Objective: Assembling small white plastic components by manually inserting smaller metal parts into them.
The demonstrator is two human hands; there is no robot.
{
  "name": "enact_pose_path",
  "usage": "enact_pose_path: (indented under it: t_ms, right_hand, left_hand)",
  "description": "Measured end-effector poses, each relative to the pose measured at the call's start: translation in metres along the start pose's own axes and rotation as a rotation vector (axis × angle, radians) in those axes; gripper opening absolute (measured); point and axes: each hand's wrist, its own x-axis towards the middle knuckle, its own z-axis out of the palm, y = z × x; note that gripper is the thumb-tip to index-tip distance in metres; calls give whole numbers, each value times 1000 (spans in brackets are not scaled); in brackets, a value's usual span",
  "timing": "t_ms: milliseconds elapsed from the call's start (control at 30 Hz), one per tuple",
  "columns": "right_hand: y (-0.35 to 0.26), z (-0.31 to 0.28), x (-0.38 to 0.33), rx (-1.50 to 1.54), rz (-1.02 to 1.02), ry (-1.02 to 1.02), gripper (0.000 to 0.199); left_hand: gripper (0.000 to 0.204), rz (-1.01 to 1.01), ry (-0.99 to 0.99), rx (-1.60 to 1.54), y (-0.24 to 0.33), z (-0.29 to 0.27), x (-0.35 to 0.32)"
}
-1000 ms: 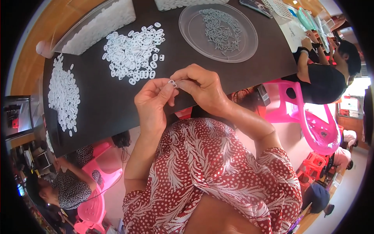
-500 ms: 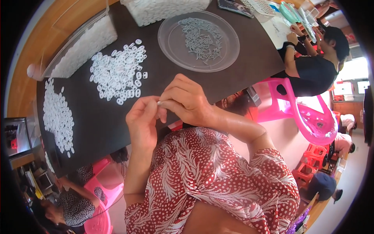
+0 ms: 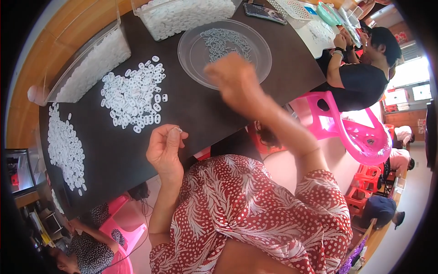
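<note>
The left hand (image 3: 165,148) pinched a small white plastic ring (image 3: 176,129) between fingertips above the dark worktop (image 3: 191,109). The right hand (image 3: 235,80), blurred, hovered over the clear round plastic dish (image 3: 191,50); its grip could not be told. A heap of white rings (image 3: 133,97) lay just beyond the left hand.

Surface (image 3: 191,114) runs ahead of the person. Round dish (image 3: 194,57) at far centre holds a small heap of parts (image 3: 223,41). Loose ring pile (image 3: 134,96) lies left of dish; second pile (image 3: 66,146) further left, near surface's edge. Two bins of rings behind: one (image 3: 182,13) behind dish, one (image 3: 89,64) behind left pile. Phone (image 3: 264,11) right of bin. Stool (image 3: 360,132) right of surface.
</note>
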Motion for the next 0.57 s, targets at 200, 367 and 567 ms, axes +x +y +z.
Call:
enact_pose_path:
  t_ms: [200,367,567]
  right_hand:
    - [68,23,10,-308,142,-273,21]
    - [78,36,25,-10,112,-173,23]
    - [85,19,24,90,123,-265,17]
  left_hand:
    - [14,-47,-33,32,-8,-5,-4]
    - [14,-27,-33,-11,-11,-8,-5]
    - [14,-19,-54,-14,-13,-9,-6]
